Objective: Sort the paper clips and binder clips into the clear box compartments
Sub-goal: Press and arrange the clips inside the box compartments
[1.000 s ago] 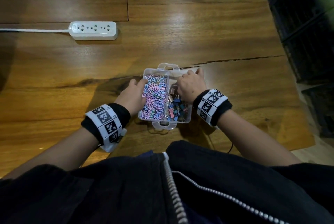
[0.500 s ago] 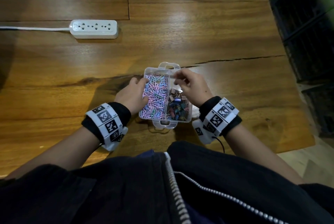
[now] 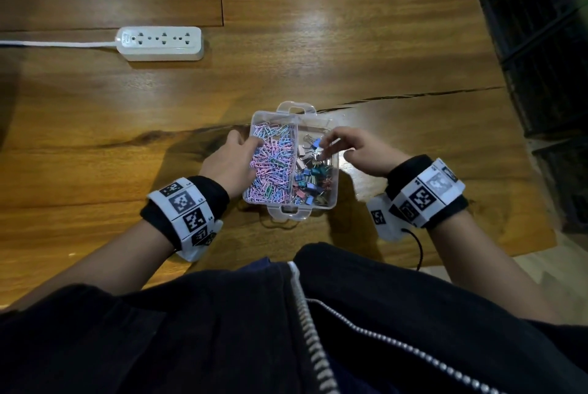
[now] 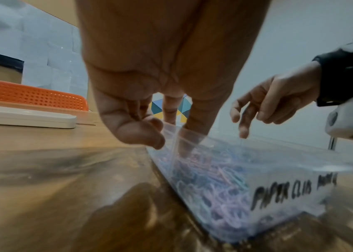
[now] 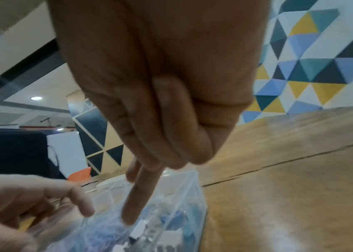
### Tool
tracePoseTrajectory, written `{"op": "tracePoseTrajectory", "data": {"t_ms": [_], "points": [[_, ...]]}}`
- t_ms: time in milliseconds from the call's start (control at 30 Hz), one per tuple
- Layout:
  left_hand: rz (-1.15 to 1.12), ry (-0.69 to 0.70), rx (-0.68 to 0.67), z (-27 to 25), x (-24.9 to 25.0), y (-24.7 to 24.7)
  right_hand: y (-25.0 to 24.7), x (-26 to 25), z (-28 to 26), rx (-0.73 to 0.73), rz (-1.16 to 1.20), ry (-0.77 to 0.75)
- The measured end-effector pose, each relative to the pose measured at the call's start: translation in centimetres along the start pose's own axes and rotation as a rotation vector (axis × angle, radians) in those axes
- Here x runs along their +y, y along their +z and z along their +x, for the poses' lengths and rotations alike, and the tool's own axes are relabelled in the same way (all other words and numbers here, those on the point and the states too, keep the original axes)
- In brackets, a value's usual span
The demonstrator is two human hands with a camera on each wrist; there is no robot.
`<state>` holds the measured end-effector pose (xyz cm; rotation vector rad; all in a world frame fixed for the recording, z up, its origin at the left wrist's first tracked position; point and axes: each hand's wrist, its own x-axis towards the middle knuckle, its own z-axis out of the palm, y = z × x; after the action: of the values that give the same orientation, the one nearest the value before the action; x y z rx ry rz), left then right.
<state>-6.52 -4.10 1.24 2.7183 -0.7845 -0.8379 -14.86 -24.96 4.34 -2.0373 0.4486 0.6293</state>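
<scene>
A clear two-compartment box (image 3: 288,213) sits on the wooden table close to my body. Its left compartment is heaped with pink and blue paper clips (image 3: 273,167); the right one holds coloured binder clips (image 3: 313,177). My left hand (image 3: 241,151) holds the box's left wall, thumb outside and a finger inside among the paper clips (image 4: 214,179). My right hand (image 3: 324,147) hovers over the far part of the binder-clip compartment. Its index finger (image 5: 132,204) points down at the binder clips (image 5: 171,226), and I see nothing held in it.
A white power strip (image 3: 160,43) with its cord lies at the far left of the table. A dark crack (image 3: 413,94) runs through the wood behind the box. Dark shelving (image 3: 541,43) stands past the table's right edge. An orange chair back (image 4: 31,93) shows beyond the far side.
My right hand lifted off the near part of the binder-clip compartment; its wrist swung out to the right and its fingers now reach toward the far part. The left hand stayed on the box.
</scene>
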Motion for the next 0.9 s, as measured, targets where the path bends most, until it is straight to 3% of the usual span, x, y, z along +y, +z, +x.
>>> {"op": "tracePoseTrajectory", "data": {"t_ms": [100,167,233,333,467,700,800,900], "points": [[0.015,-0.007,0.006,0.0,0.1,0.0,1.4,-1.0,-0.3,-0.274,-0.215,0.111],[0.021,-0.007,0.007,0.0,0.1,0.0,2.3,-1.4,-0.3,-0.363,-0.289,0.140],[0.020,-0.003,0.003,0.0,0.1,-0.1,1.9,-1.5,-0.2,-0.292,-0.234,0.112],[0.013,0.004,-0.014,0.0,-0.1,-0.2,-0.2,-1.0,0.1,-0.073,-0.130,0.061],[0.020,0.009,-0.032,0.2,-0.2,-0.2,-1.5,-0.9,-0.7,0.040,-0.240,0.022],[0.022,0.004,-0.030,0.3,-0.2,0.0,4.7,-0.8,-2.2,-0.083,-0.869,-0.043],[0.039,-0.002,-0.048,0.2,-0.2,0.1,6.2,-0.3,-2.7,-0.145,-0.917,-0.052],[0.038,0.002,-0.009,0.1,-0.1,0.1,5.9,-0.5,-3.2,-0.115,-0.862,-0.082]]}}
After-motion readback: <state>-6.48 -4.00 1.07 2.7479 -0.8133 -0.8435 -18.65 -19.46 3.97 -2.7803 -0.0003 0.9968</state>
